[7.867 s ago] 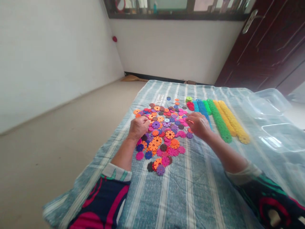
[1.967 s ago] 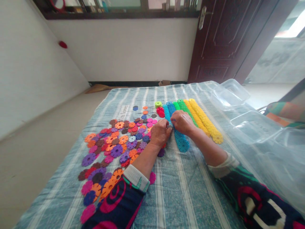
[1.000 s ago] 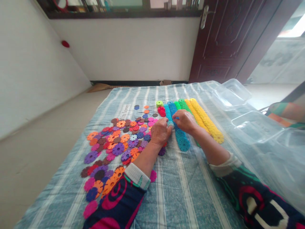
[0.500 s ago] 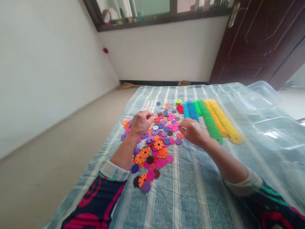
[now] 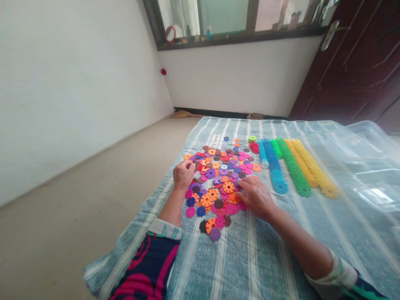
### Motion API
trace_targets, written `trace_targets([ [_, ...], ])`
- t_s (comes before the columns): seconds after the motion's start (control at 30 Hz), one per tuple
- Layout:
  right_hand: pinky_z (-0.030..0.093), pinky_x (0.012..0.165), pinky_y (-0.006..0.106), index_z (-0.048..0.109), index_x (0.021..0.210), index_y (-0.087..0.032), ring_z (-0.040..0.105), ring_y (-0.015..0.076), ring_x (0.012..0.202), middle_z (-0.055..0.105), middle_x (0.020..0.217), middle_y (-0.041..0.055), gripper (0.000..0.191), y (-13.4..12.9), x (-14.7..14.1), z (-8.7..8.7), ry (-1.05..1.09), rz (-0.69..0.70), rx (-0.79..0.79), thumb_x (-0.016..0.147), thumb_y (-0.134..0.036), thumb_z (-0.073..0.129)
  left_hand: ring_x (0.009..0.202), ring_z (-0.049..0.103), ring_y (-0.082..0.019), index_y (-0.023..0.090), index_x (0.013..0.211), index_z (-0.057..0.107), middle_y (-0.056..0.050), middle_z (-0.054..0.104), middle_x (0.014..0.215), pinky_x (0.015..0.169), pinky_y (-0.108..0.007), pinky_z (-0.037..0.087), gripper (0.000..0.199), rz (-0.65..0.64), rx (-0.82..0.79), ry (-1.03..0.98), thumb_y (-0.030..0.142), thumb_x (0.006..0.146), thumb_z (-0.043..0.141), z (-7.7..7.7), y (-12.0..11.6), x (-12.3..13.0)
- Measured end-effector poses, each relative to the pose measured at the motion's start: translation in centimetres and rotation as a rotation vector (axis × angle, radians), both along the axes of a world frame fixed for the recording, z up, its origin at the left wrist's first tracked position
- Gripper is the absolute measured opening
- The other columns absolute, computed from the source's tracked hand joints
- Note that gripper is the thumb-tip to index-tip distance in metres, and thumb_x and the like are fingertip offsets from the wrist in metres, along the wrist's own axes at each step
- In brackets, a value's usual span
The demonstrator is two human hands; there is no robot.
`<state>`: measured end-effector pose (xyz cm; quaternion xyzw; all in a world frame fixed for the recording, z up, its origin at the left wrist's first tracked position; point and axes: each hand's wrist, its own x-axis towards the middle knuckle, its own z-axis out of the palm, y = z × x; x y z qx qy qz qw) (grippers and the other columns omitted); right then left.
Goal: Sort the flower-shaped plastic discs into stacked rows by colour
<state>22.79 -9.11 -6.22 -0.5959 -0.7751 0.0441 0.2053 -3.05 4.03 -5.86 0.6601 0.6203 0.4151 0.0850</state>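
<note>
A loose spread of notched plastic discs (image 5: pixel 229 187), orange, pink, purple, blue, red and brown, lies on the striped cloth. At its left edge is my left hand (image 5: pixel 183 173), thumb and fingertips pinched together; what is between them is too small to make out. My right hand (image 5: pixel 256 196) rests over the spread's right side, fingers bent down among orange and pink discs, its fingertips partly hidden. Beyond it, overlapping rows of discs run away from me: blue (image 5: pixel 273 162), green (image 5: pixel 293 170) and yellow (image 5: pixel 314 170), with a short red stack (image 5: pixel 254 147).
Two clear plastic containers (image 5: pixel 362 139) (image 5: pixel 375 191) stand on the right of the striped cloth (image 5: pixel 240 271). A pale wall (image 5: pixel 78 83) rises at the left, a window (image 5: pixel 223 16) is at the back, and a dark red door (image 5: pixel 353 62) is at the back right.
The view has shifted, so the scene sits further right. My left hand has moved to the left edge of the spread. My right hand has come nearer, over the discs.
</note>
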Motion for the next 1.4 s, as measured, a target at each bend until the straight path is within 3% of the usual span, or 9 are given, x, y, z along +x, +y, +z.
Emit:
trace_targets([
  [0.1,0.04,0.087,0.037,0.066,0.106,-0.021,0.054,0.0254,0.102,0.062,0.104,0.0096,0.023,0.3,-1.6,0.1,-0.017,-0.02,-0.019,0.09,-0.036,0.061,0.067,0.063,-0.017,0.018,0.067,0.066,-0.003,0.069,0.067,0.068,-0.025,0.047,0.02,0.008,-0.011,-0.03,0.032,0.074,0.053,-0.2,0.0,-0.3],
  [0.23,0.041,0.085,0.039,0.067,0.103,-0.021,0.054,0.0259,0.101,0.061,0.102,0.0093,0.024,0.3,-4.0,0.3,-0.017,0.011,-0.012,0.091,-0.04,0.06,0.067,0.063,-0.016,0.018,0.069,0.067,-0.001,0.067,0.064,0.063,-0.024,0.047,0.019,0.01,-0.027,-0.096,0.032,0.073,0.055,-0.7,0.1,-0.7],
  [0.47,0.04,0.091,0.038,0.067,0.096,-0.021,0.052,0.0242,0.107,0.062,0.109,0.0087,0.016,-1.6,-6.0,0.0,0.021,0.308,0.118,0.088,-0.035,0.066,0.066,0.064,-0.016,0.018,0.069,0.068,-0.001,0.067,0.063,0.06,-0.023,0.046,0.018,0.012,-0.027,-0.155,0.033,0.072,0.057,-1.3,1.0,-1.0],
  [0.63,0.04,0.085,0.036,0.067,0.091,-0.02,0.054,0.0224,0.101,0.063,0.104,0.0081,0.009,-2.3,-5.3,0.0,0.008,0.389,0.179,0.09,-0.028,0.063,0.061,0.062,-0.016,0.018,0.067,0.067,-0.001,0.066,0.06,0.058,-0.023,0.046,0.017,0.015,-0.026,-0.161,0.032,0.071,0.058,-1.5,1.1,-1.0],
  [0.77,0.039,0.083,0.034,0.066,0.082,-0.019,0.055,0.0203,0.094,0.065,0.095,0.0065,0.015,-1.7,-3.9,-0.3,0.009,0.362,0.194,0.093,-0.022,0.056,0.061,0.063,-0.016,0.018,0.067,0.067,-0.001,0.066,0.059,0.058,-0.023,0.046,0.017,0.011,-0.024,-0.157,0.032,0.071,0.059,-1.5,1.1,-1.0],
  [1.07,0.039,0.09,0.036,0.069,0.09,-0.02,0.054,0.0227,0.099,0.065,0.098,0.0092,0.019,-0.8,-1.5,-0.5,-0.019,0.065,0.151,0.094,-0.023,0.051,0.066,0.065,-0.017,0.018,0.07,0.069,-0.002,0.069,0.062,0.06,-0.024,0.047,0.018,0.016,-0.047,-0.137,0.032,0.071,0.058,-1.5,1.2,-1.1],
  [1.27,0.038,0.099,0.041,0.07,0.101,-0.022,0.048,0.0263,0.119,0.063,0.118,0.0105,0.017,-1.8,-4.0,0.3,-0.004,0.25,0.155,0.092,-0.023,0.055,0.067,0.065,-0.017,0.018,0.072,0.07,-0.002,0.07,0.065,0.062,-0.024,0.047,0.018,0.022,-0.066,-0.096,0.03,0.071,0.058,-1.7,1.3,-1.0],
  [1.4,0.036,0.102,0.045,0.071,0.101,-0.022,0.043,0.0284,0.126,0.06,0.125,0.0114,0.016,-1.7,-4.3,0.0,-0.023,0.249,0.123,0.091,-0.026,0.059,0.067,0.064,-0.017,0.017,0.071,0.07,-0.002,0.069,0.065,0.062,-0.024,0.047,0.018,0.011,-0.074,-0.081,0.03,0.073,0.056,-1.6,1.1,-0.9],
])
